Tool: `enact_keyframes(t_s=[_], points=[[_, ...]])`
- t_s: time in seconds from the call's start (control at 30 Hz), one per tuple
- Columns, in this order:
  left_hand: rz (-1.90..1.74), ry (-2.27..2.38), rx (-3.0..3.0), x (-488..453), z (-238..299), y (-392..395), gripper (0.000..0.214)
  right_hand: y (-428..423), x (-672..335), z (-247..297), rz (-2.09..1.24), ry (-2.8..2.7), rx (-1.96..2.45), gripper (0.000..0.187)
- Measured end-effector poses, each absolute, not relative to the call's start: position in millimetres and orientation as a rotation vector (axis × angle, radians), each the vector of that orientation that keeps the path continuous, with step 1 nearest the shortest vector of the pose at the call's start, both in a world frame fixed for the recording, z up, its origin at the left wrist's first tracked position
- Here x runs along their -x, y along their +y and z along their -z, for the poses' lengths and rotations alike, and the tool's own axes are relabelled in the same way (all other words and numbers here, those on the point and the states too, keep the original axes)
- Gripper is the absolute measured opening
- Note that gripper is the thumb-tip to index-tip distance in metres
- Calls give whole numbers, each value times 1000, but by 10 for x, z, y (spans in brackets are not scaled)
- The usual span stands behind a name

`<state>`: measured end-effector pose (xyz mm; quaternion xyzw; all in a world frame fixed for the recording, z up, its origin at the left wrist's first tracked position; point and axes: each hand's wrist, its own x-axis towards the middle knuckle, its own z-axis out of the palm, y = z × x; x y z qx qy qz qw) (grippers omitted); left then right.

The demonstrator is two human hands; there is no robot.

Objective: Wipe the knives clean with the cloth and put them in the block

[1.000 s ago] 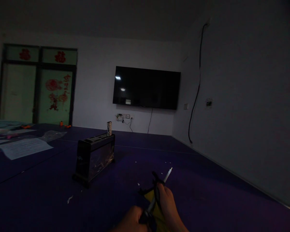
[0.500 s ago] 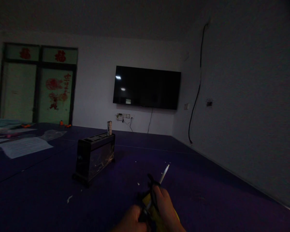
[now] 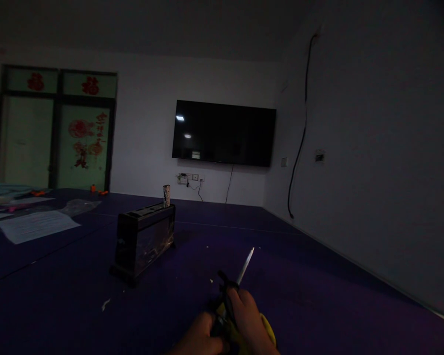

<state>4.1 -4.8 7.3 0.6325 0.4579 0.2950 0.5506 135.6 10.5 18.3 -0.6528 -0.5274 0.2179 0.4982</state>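
Observation:
At the bottom middle, my right hand [image 3: 247, 315] is closed round a black tool [image 3: 227, 283] with a short prong at its upper left. A slim, pale rod with a narrower tip [image 3: 246, 265] points up and forward beyond that hand. It may be a cable; its kind is unclear in the dim light. My left hand [image 3: 202, 334], lower and to the left, is closed on a dark piece [image 3: 219, 325] just behind the tool. Beneath and beside the hands lies something yellow [image 3: 268, 329], mostly hidden by them.
A black box-like device [image 3: 153, 241] stands left of the hands on the purple table [image 3: 318, 296], a mottled cylinder [image 3: 166, 195] on top. White scraps [image 3: 105, 304] lie about. Papers [image 3: 37, 226] and clear plastic [image 3: 79, 207] are far left. A wall [image 3: 385, 197] bounds the right side.
The pale rod's tip and the black tool have shifted slightly left. Both hands keep their hold, and the right hand has moved a little to the left.

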Motion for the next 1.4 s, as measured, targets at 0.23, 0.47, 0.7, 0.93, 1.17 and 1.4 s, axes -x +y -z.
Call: enact_keyframes(t_s=[0.23,0.47,0.7,0.93,1.17,1.4], points=[[-696,996,-1542,-48,-51,-10,26,122,-1396,-201,-500,-1251,1582,37],[-614,880,-1631,-36,-113,3,18,163,-1481,-213,-514,-1225,1553,37],[-604,865,-1747,-19,41,70,17,202,-1573,-243,-529,-1206,1508,45],[-631,926,-1734,-44,34,31,17,159,-1541,-295,-535,-1241,1466,45],[-698,901,-1648,-36,94,62,23,44,-1430,-329,-551,-1323,1448,45],[-730,988,-1539,-50,65,35,35,25,-1377,-296,-505,-1415,1563,47]])
